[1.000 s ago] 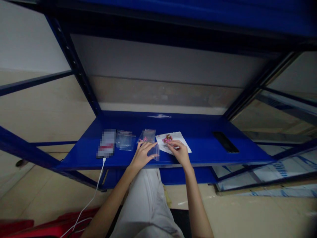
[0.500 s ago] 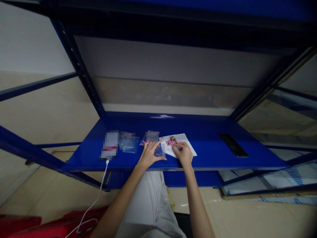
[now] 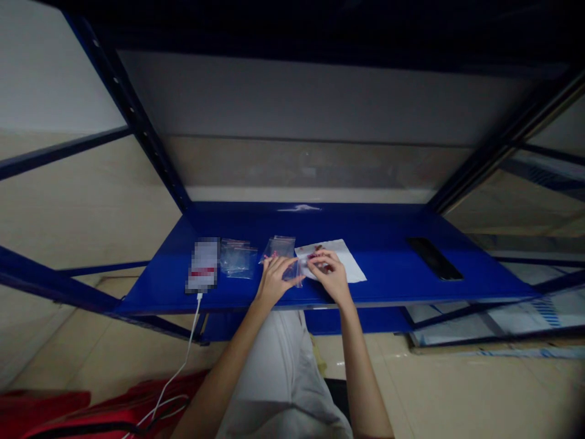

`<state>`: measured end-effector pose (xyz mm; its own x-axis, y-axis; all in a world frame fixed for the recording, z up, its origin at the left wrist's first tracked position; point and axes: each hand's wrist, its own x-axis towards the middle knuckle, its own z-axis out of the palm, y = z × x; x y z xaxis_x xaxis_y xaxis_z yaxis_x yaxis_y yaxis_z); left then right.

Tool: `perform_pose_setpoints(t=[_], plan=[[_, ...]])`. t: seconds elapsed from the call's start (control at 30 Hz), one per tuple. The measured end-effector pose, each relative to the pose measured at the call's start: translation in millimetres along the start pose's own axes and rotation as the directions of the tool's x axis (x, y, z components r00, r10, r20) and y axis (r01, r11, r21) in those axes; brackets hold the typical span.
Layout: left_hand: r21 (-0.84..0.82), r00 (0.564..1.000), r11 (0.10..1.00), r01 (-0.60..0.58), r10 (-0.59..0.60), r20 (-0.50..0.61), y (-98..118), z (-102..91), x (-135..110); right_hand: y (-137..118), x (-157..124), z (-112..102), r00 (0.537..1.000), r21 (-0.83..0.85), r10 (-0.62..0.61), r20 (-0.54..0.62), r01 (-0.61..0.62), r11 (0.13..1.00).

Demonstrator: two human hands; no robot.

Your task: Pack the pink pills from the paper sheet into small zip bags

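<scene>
My left hand (image 3: 274, 277) pinches a small clear plastic bag (image 3: 295, 272) that lies on the blue metal shelf (image 3: 388, 268). My right hand (image 3: 329, 274) is curled, fingertips together, right at the bag's edge; small pink pieces show under its fingers on a white sheet of paper (image 3: 347, 259). What the right fingers hold is too small to make out. Another clear bag with pink pieces (image 3: 280, 246) lies just behind my left hand.
A phone (image 3: 202, 263) with a white charging cable (image 3: 183, 360) lies at the shelf's left, beside a pile of empty clear bags (image 3: 236, 257). A flat black object (image 3: 432, 256) lies on the shelf's right. Red fabric (image 3: 100, 411) covers the floor at lower left.
My right hand has moved left off the pink pile towards the bag in my left hand. The camera has tilted slightly; the pink pile is now mostly hidden by my fingers.
</scene>
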<state>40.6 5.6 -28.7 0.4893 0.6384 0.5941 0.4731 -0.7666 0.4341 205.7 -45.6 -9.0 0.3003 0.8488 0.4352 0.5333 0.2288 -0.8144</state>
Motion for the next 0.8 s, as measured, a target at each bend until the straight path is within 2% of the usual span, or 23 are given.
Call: perform_pose_setpoints(t=[0.1, 0.33, 0.53, 0.7, 0.8], plan=[[0.014, 1.000, 1.000, -0.003, 0.003, 0.007, -2.7, 0.4, -1.4, -13.0, 0.7, 4.5, 0.983, 0.027, -0.058, 0.172, 0.054, 0.998], [0.030, 0.997, 0.998, -0.063, 0.061, 0.051, -3.6, -0.1, -3.5, -15.7, -4.4, 14.4, 0.987, -0.073, -0.001, 0.161, 0.013, 0.997], [-0.010, 0.997, 0.997, -0.072, 0.073, 0.041, 0.0, -2.9, -4.6, -19.4, -11.9, 18.4, 0.944, 0.084, -0.068, 0.322, 0.043, 0.996], [-0.011, 0.997, 0.997, -0.076, 0.076, -0.028, 5.1, -3.4, -3.9, -16.6, -9.9, 10.5, 0.959, 0.102, -0.069, 0.275, 0.043, 0.994], [0.024, 0.995, 0.997, -0.074, 0.076, -0.072, 3.9, -0.4, -3.5, -5.3, -4.2, 1.1, 0.988, 0.008, -0.015, 0.153, 0.014, 1.000]])
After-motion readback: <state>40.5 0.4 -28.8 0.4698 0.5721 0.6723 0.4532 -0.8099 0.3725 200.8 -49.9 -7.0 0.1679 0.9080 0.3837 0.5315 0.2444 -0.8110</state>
